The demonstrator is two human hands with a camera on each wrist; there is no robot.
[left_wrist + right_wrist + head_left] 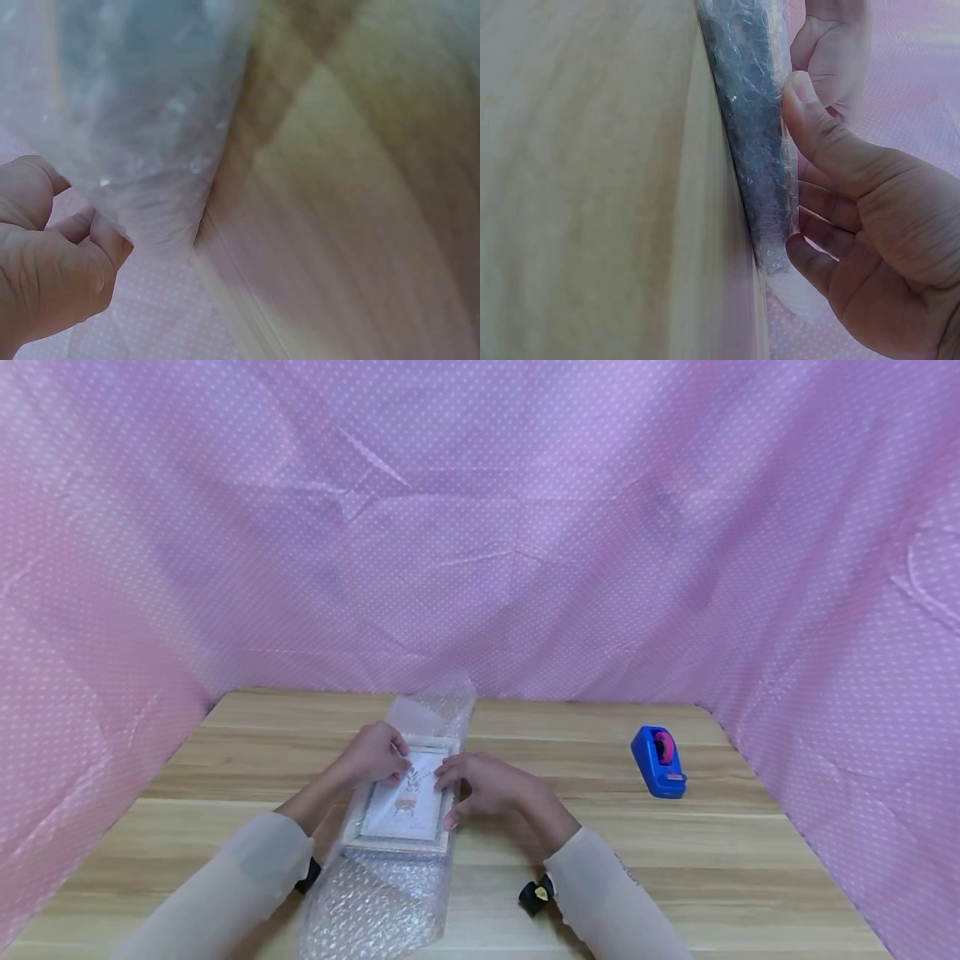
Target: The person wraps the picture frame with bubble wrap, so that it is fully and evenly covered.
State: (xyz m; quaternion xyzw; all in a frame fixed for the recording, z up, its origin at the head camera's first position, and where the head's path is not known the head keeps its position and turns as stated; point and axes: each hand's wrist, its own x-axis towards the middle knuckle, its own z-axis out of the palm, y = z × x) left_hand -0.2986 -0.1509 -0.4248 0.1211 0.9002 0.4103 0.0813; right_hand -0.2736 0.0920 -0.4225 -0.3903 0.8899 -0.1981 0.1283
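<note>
On the table lies a picture frame (403,810) with a light, patterned border and a small print of a plant in a pot. Clear bubble wrap (382,902) covers it and stretches beyond both its ends. My left hand (375,753) is over the frame's upper left part, its fingers curled at the wrap, and seems to pinch it; the fingertips are partly hidden. Along the right edge, my right hand (483,783) rests its fingers on the wrapped face, with the thumb at the side. In the right wrist view, that thumb touches the bubble wrap (757,142).
A blue tape dispenser (660,762) with a pink roll stands on the right of the wooden table (570,752). Pink dotted cloth (480,527) hangs behind and at both sides. Dark wrist devices (536,895) sit below the sleeves.
</note>
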